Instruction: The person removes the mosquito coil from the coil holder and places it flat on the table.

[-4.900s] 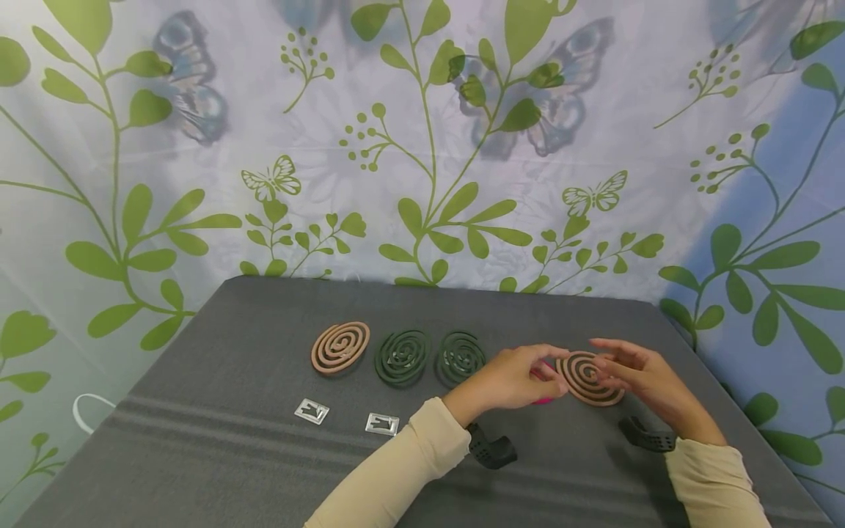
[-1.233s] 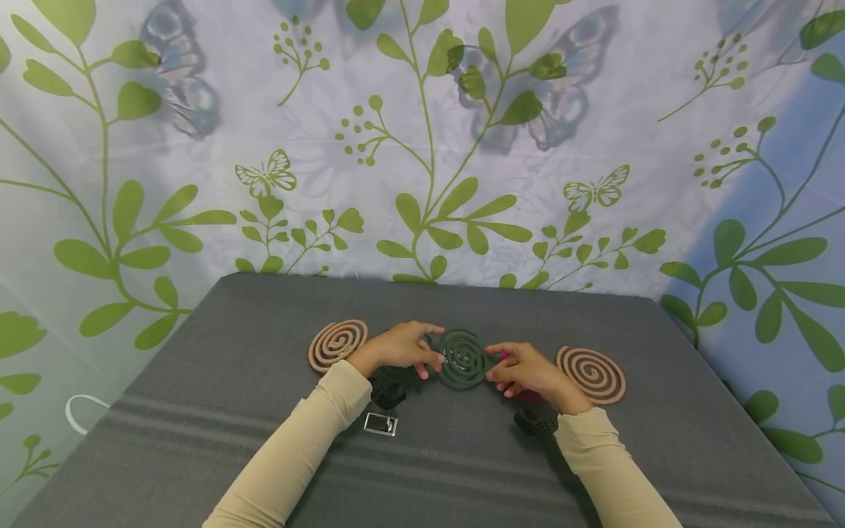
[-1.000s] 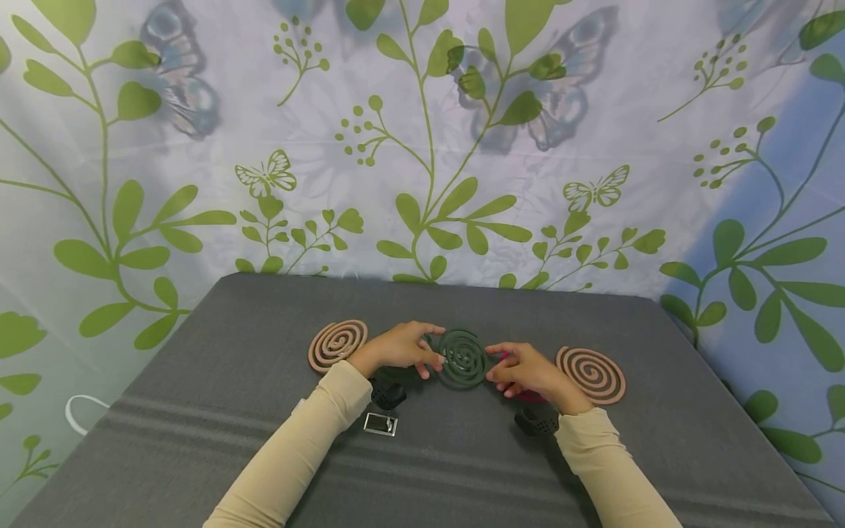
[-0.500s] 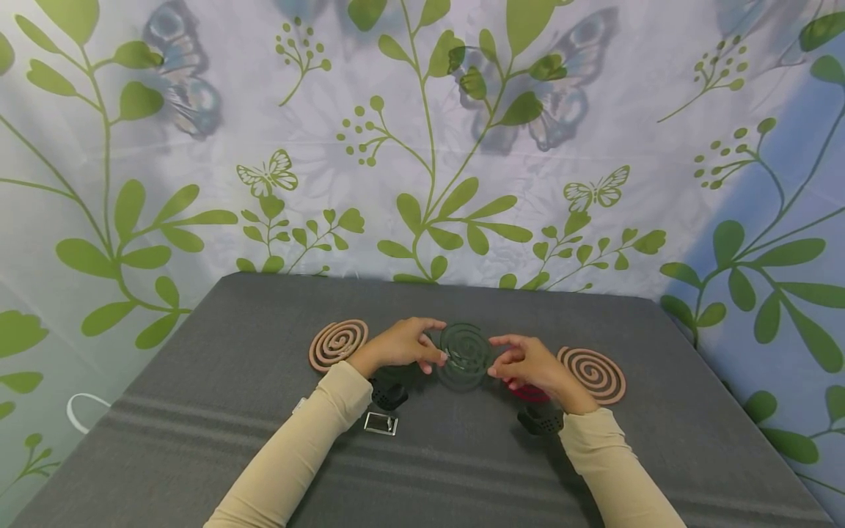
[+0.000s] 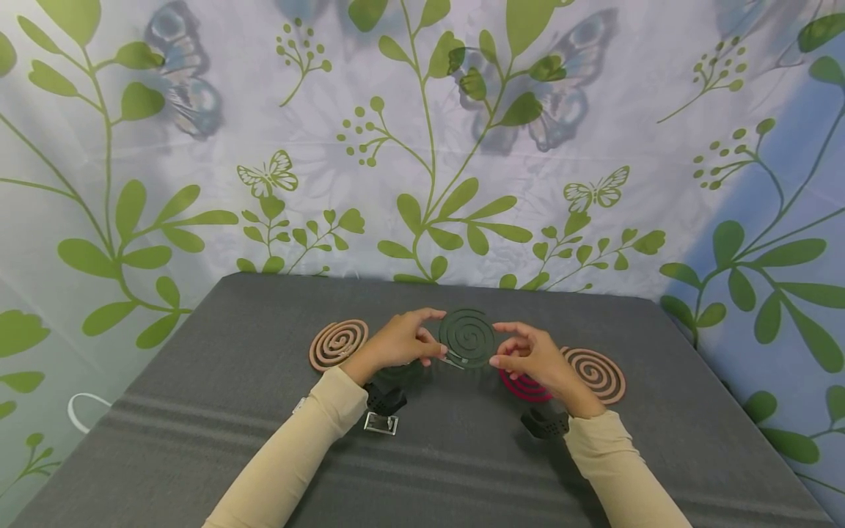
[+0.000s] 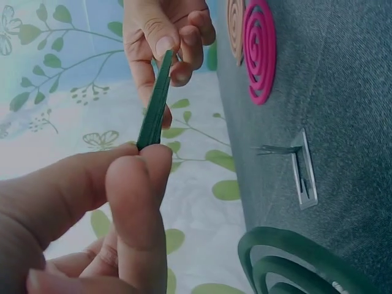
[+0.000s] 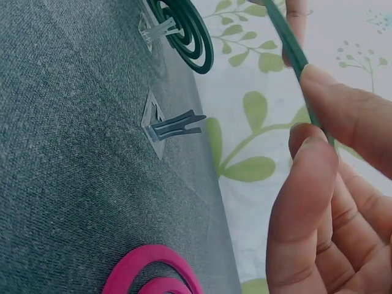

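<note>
A dark green mosquito coil is held up over the table between both hands. My left hand pinches its left edge with thumb and fingertips. Opposite, my right hand pinches the right edge. In the left wrist view the coil appears edge-on, running from one hand to the other. Below it on the table sits a small metal coil stand, its forked prong bent up. A second green coil, raised on a stand, is partly covered by my left hand in the head view.
A pink coil lies under my right hand. Brown coils flank the row, one at left and one at right. A flat metal stand lies nearer the front; another peeks out behind my left sleeve. A patterned curtain hangs behind the table.
Both hands have moved left from the pink and right brown coils to the second green coil. They have lifted that coil, uncovering the stand beneath and more of the pink coil.
</note>
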Available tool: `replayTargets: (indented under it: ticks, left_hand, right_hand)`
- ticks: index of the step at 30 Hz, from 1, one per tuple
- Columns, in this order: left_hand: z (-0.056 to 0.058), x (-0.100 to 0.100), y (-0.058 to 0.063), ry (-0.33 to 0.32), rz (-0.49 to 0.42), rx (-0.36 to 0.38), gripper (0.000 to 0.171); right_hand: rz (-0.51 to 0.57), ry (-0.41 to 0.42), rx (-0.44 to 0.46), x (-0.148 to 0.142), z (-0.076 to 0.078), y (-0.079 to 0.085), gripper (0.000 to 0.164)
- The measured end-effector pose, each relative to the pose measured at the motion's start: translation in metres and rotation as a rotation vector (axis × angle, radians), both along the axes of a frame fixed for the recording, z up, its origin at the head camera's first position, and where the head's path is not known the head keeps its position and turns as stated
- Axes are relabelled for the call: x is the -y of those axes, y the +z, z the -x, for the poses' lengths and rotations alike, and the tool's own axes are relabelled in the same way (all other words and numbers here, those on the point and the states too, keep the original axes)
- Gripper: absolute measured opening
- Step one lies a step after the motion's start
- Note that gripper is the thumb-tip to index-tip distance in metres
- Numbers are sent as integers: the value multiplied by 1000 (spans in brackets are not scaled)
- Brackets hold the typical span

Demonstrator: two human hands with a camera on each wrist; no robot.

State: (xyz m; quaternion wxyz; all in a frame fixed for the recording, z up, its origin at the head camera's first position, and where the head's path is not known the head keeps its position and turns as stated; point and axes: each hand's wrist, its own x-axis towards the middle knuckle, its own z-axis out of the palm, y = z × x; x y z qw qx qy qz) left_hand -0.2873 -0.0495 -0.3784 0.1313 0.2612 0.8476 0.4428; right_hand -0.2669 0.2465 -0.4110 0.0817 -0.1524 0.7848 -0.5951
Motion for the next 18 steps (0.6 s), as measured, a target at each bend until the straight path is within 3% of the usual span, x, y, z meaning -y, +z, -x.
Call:
replayTargets:
  ticks: [6,18]
  left_hand:
    - [-6,3,3,7,-32,-13,72]
    - [-25,12,7,-42,-128,-71,71]
  right_hand:
    - [-27,-19,-32,1,-6,5,67]
    - [-46,6,-114,2,-22,11,63]
